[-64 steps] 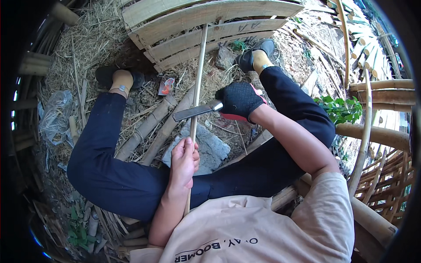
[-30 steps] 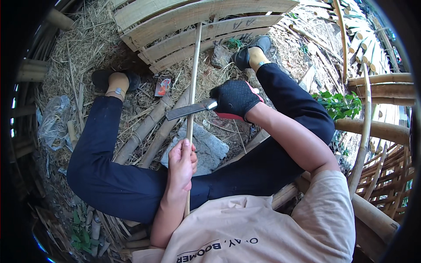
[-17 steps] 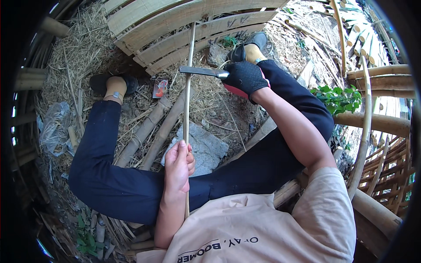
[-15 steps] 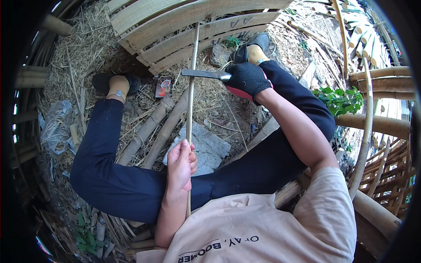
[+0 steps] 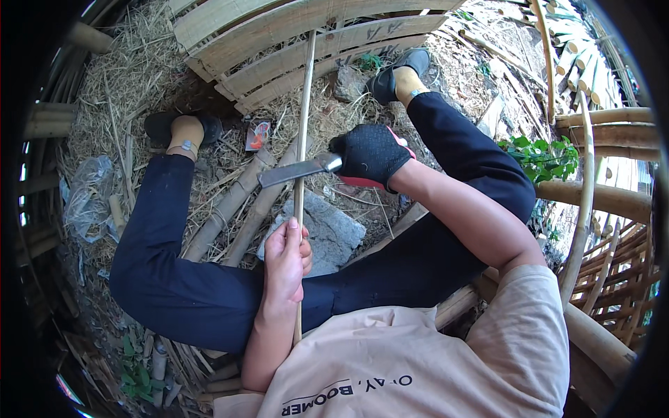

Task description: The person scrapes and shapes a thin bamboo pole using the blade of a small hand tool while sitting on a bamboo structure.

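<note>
Pale stick (image 5: 305,115), grasped by the bare left hand (image 5: 284,256) between slatted crate (image 5: 258,41) and shirt (image 5: 418,348), passes under the knife (image 5: 287,173) clenched in the gloved right hand (image 5: 373,155); slippage bodyward could cut the left hand.

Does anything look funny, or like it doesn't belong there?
Yes. A crumpled clear plastic bag at the left and a small red-and-white packet near the left shoe look like litter among the straw. Also, only the right hand is gloved; the left hand, holding the stick, is bare.

knife (image 5: 291,173) back nearer left hand (image 5: 284,258)
</note>
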Tool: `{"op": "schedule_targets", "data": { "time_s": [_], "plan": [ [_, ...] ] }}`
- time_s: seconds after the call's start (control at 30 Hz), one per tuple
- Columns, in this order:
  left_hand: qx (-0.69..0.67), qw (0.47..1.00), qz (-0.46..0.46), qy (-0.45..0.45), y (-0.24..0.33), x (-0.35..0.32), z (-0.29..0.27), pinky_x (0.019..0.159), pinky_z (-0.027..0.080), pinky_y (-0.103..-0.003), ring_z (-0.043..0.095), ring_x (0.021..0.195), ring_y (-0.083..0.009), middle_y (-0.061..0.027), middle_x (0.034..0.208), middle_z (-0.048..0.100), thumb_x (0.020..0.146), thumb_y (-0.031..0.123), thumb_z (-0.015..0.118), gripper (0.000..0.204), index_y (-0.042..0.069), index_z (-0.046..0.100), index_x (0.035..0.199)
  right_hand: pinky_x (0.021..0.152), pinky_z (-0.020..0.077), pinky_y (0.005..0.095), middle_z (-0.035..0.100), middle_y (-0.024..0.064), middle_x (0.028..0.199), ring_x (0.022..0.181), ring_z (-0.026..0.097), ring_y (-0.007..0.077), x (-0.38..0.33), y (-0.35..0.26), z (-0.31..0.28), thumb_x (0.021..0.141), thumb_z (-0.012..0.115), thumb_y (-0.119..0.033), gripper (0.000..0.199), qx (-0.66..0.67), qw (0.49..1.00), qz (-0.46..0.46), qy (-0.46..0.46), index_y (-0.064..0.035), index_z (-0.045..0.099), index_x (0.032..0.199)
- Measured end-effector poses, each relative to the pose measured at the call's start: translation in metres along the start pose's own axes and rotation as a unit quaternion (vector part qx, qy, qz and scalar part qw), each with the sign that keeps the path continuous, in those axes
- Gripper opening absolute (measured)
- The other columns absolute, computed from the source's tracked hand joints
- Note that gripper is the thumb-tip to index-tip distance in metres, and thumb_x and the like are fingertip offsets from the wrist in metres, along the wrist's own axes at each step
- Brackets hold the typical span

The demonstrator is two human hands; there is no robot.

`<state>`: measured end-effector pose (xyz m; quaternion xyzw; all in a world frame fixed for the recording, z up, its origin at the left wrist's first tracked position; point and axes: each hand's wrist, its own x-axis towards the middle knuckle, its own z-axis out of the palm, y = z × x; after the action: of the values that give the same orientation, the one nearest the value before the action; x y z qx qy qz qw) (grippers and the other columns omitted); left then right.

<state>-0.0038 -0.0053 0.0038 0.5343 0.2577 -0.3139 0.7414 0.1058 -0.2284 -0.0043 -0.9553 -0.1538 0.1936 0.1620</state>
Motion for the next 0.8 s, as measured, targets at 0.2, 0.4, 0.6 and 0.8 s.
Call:
{"op": "schedule_targets", "data": {
  "time_s": [0.2,0.4,0.6,0.8],
  "plan": [
    [-0.015,0.999,-0.006,-0.046,-0.002,-0.004,-0.002,0.035,0.017,-0.02,0.023,0.04,0.0002,0.0093,0.057,0.03,0.109,0.031,0.04,0.029,0.011,0.048,0.09,0.078,0.0556,0.0448,0.073,0.017,0.089,0.082,0.071,0.0361,0.03,0.081,-0.01,0.081,0.061,-0.031,0.027,0.0,0.983,0.144,0.117,-0.0132,0.076,0.093],
    [-0.027,1.0,0.001,0.001,0.003,-0.001,-0.003,0.035,0.017,-0.019,0.023,0.041,0.0006,0.0093,0.057,0.03,0.109,0.03,0.04,0.029,0.01,0.049,0.089,0.081,0.0544,0.0452,0.072,0.0182,0.089,0.086,0.07,0.0369,0.019,0.05,-0.016,0.084,0.064,-0.04,0.033,0.029,0.989,0.108,0.093,-0.0116,0.075,0.097],
    [-0.041,0.999,-0.005,0.017,0.005,0.002,-0.005,0.036,0.018,-0.019,0.024,0.041,0.0006,0.0092,0.058,0.031,0.109,0.03,0.04,0.029,0.01,0.051,0.091,0.075,0.0546,0.0457,0.07,0.0178,0.082,0.08,0.069,0.0369,-0.006,-0.009,-0.009,0.08,0.065,-0.036,0.027,0.026,0.999,-0.019,0.024,-0.0137,0.074,0.092],
    [-0.023,0.999,0.008,0.021,0.002,0.002,-0.002,0.038,0.018,-0.02,0.026,0.041,0.0008,0.0095,0.057,0.035,0.108,0.032,0.042,0.031,0.009,0.051,0.09,0.073,0.0552,0.0448,0.071,0.0175,0.08,0.078,0.07,0.0356,-0.015,-0.019,0.007,0.076,0.064,-0.03,0.026,0.008,0.998,-0.047,-0.036,-0.0131,0.075,0.092]
  ]
}}
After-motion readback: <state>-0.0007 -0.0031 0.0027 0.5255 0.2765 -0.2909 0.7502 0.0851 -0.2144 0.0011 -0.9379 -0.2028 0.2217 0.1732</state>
